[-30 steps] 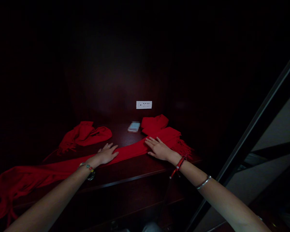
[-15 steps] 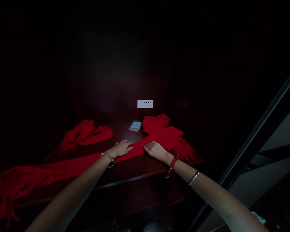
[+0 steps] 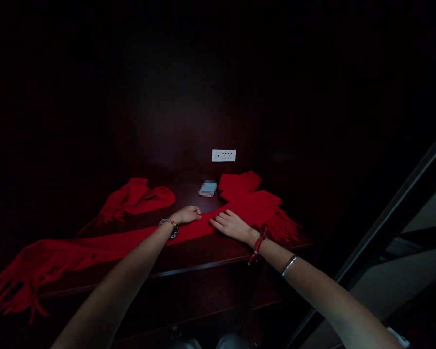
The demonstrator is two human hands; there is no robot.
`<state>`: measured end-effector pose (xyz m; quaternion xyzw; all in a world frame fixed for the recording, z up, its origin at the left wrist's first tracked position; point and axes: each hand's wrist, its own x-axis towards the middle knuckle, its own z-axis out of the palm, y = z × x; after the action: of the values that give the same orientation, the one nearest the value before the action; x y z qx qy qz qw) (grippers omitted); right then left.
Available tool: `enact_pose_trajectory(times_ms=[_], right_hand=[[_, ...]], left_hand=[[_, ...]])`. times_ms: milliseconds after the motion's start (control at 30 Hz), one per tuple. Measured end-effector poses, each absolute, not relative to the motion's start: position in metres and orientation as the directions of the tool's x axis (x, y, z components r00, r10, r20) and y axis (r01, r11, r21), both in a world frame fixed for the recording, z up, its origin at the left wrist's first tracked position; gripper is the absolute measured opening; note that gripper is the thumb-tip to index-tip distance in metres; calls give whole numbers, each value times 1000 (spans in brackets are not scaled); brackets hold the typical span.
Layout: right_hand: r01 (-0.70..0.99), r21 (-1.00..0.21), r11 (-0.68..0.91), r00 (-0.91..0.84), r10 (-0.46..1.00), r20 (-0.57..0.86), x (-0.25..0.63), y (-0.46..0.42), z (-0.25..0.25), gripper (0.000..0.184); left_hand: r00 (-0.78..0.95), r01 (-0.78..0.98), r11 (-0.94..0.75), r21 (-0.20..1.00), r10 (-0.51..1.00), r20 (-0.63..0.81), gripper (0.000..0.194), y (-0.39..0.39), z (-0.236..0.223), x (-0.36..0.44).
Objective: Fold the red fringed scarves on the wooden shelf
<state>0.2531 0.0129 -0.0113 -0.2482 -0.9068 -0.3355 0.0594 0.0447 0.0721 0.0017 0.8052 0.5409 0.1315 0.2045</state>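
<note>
A long red scarf (image 3: pixel 105 245) with fringed ends lies stretched across the dark wooden shelf (image 3: pixel 203 254), from the lower left to the right. My left hand (image 3: pixel 188 214), with a beaded bracelet at the wrist, has its fingers curled closed at the scarf's far edge near the middle. Just to its right, my right hand (image 3: pixel 233 226) rests on the scarf with its fingers apart and stretched out. It wears a red cord bracelet, and a silver bangle sits further up the arm. Part of the scarf is hidden under my left forearm.
A second red fringed scarf (image 3: pixel 138 196) lies bunched at the back left. Folded red cloth (image 3: pixel 240 184) sits at the back right. Between them is a pale blue item (image 3: pixel 208 188), blurred out. A white power socket (image 3: pixel 224 155) is on the back wall. A dark frame edge slants at right.
My left hand's fingers have gone from spread flat to curled at the scarf's edge. My right hand's fingers have loosened and spread. The view has shifted slightly; the scarves lie much as before.
</note>
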Motion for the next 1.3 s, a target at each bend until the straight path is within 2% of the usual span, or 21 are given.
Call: enact_pose_trajectory(times_ms=[233, 367, 567, 733, 867, 1100, 1300], right_hand=[[399, 622, 673, -915, 340, 220, 240, 15, -20, 26], [439, 613, 657, -896, 368, 248, 244, 7, -14, 31], [339, 604, 722, -932, 346, 110, 244, 3, 3, 19], [380, 634, 674, -924, 313, 220, 228, 3, 1, 21], [367, 622, 692, -930, 271, 247, 211, 0, -11, 21], [560, 505, 656, -828, 448, 337, 197, -10, -5, 24], [727, 398, 560, -687, 603, 406, 205, -12, 12, 20]], left_hand=[[324, 834, -306, 460, 945, 42, 17, 74, -6, 43], [353, 800, -317, 510, 935, 27, 17, 76, -7, 42], [412, 720, -320, 616, 911, -9, 28, 82, -1, 40], [375, 616, -231, 753, 927, -23, 32, 84, 2, 36], [370, 604, -141, 785, 921, -119, 30, 81, 2, 32], [372, 530, -85, 844, 917, -141, 33, 78, 10, 29], [478, 617, -62, 785, 822, -310, 40, 62, 24, -4]])
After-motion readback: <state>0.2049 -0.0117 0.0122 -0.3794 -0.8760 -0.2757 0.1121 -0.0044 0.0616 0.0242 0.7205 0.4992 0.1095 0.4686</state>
